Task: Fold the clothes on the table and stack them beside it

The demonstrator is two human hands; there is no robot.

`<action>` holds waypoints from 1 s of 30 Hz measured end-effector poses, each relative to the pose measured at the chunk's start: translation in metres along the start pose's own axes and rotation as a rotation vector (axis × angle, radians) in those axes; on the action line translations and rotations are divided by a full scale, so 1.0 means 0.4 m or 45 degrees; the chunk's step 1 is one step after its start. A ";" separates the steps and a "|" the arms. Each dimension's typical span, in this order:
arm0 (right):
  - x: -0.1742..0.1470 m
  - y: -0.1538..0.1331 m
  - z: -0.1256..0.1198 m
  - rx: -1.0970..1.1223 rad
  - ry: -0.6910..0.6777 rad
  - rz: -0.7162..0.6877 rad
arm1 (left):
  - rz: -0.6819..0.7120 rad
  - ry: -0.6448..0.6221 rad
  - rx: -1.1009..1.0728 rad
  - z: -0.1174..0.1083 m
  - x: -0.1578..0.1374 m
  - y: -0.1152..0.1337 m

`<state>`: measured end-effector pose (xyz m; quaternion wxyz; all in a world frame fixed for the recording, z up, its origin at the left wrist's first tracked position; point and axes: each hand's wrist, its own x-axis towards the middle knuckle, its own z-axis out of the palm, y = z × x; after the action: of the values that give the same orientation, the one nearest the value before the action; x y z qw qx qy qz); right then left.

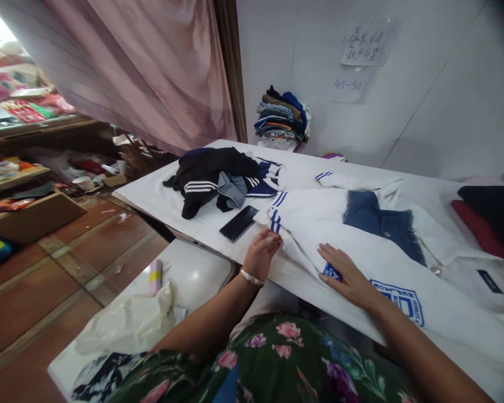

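A white long-sleeved garment (319, 215) with blue stripes at its cuffs, a blue frayed-edged patch and blue printed lettering lies spread over the table. My left hand (261, 254), with a silver bracelet at the wrist, has its fingers closed on the edge of the striped sleeve near the table's front. Farther right, my right hand (345, 277) rests flat on the garment with fingers stretched out, beside a small blue print partly covered by it. Just beyond my left hand is a black phone (238, 224), lying flat.
Dark clothes (218, 170) are heaped at the table's far left. A folded stack (280, 120) stands against the wall. Red and black folded clothes (489, 215) sit at the right. A lower white surface (197, 266) at left holds a plastic bag (126, 319). A pink curtain (163, 67) hangs behind.
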<state>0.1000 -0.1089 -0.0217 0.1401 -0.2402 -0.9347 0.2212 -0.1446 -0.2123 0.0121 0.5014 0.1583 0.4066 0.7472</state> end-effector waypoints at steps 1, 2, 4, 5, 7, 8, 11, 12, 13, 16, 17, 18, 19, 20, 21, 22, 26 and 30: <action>-0.003 0.000 0.003 -0.005 0.007 -0.009 | 0.104 -0.051 0.091 0.000 0.006 -0.003; -0.005 -0.001 0.006 -0.018 0.010 -0.020 | 0.193 -0.091 0.187 -0.003 0.012 -0.006; -0.006 -0.002 0.011 -0.064 0.008 -0.037 | 0.283 -0.079 0.309 -0.015 0.022 -0.010; -0.005 -0.002 0.013 -0.091 0.005 -0.043 | 0.259 -0.032 0.300 -0.024 0.024 -0.010; -0.004 -0.002 0.016 -0.139 -0.006 -0.053 | 0.107 0.080 0.165 -0.043 0.026 -0.008; -0.003 -0.003 0.017 -0.155 -0.011 -0.055 | 0.009 0.119 0.087 -0.052 0.024 -0.006; -0.001 -0.003 0.016 -0.174 -0.012 -0.062 | -0.215 0.165 0.087 -0.075 0.022 0.005; -0.001 -0.004 0.014 -0.175 -0.011 -0.065 | -0.220 0.170 0.171 -0.082 0.024 0.010; 0.000 -0.004 0.013 -0.172 -0.011 -0.069 | -0.191 0.163 0.277 -0.088 0.028 0.015; 0.001 -0.002 0.010 -0.143 -0.008 -0.069 | 0.064 0.080 0.575 -0.106 0.051 0.033; 0.001 -0.001 0.009 -0.128 0.000 -0.061 | 0.169 0.039 0.640 -0.111 0.060 0.039; 0.001 0.000 0.009 -0.115 0.009 -0.054 | 0.262 -0.003 0.689 -0.114 0.069 0.045; 0.001 0.001 0.008 -0.104 0.017 -0.047 | 0.341 -0.043 0.726 -0.117 0.078 0.049; 0.001 0.001 0.007 -0.097 0.024 -0.045 | 0.403 -0.078 0.754 -0.117 0.085 0.052; 0.000 0.001 0.006 -0.093 0.026 -0.046 | 0.446 -0.102 0.772 -0.116 0.090 0.054; -0.001 -0.001 0.005 -0.092 0.024 -0.054 | 0.472 -0.113 0.777 -0.114 0.093 0.055; -0.009 -0.012 0.008 -0.137 0.008 -0.136 | 0.379 -0.220 0.656 -0.106 0.083 0.057; -0.011 -0.022 0.021 -0.141 0.090 -0.144 | 0.224 -0.523 0.526 -0.123 0.052 0.054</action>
<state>0.0975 -0.1209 -0.0253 0.1717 -0.2022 -0.9520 0.1525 -0.1990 -0.2198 -0.0054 0.4636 0.4392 0.4248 0.6416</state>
